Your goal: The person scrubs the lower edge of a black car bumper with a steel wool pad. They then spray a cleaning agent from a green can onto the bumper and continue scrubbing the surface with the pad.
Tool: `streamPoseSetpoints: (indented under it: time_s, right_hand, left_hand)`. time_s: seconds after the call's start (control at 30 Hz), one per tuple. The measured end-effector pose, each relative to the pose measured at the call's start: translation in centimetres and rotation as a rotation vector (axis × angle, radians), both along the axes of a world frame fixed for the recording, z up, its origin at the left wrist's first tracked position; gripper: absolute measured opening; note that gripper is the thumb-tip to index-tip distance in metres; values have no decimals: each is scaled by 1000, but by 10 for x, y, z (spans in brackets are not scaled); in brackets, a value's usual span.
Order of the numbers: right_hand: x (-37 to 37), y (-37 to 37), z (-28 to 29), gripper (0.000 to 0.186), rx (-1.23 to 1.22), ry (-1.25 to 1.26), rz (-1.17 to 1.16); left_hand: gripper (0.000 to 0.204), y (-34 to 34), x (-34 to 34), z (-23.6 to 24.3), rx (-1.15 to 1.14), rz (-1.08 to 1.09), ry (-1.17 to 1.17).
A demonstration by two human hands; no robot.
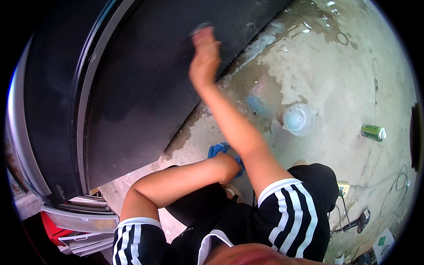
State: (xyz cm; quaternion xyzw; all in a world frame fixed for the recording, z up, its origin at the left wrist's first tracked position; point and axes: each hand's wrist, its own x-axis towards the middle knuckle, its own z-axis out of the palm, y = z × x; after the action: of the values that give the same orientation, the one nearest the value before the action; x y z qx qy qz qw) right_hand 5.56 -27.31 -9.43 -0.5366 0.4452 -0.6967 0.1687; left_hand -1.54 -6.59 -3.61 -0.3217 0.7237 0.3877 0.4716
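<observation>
My right hand (205,57) is raised against a large dark panel (132,97), its fingers closed on a small thing at the fingertips, too blurred to make out. Low at the centre, beside my right forearm, my left hand (226,167) grips a crumpled blue cloth (216,150). A translucent plastic jug (299,120) with pale liquid stands on the concrete floor to the right of my arm, and a pinkish and blue translucent container (258,100), partly blurred, is just beyond it.
A green spray can (373,132) lies on the wet-patched floor (335,75) at the right. A yellow power strip (343,189), cables and a dark tool (363,221) are at the lower right. Stacked white trays or drawers (81,216) with a red item are at the lower left.
</observation>
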Motion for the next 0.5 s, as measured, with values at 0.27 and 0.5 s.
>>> streamPoseSetpoints:
  time_s: [0.27,0.5]
  right_hand:
    - [8,16,63,39,-72,-151,253]
    - [-26,-86,46,45,168,-325,-5]
  left_hand:
    - [53,-14,9,6,61,283,-5]
    - [50,-19,7,22,-134,454,-39]
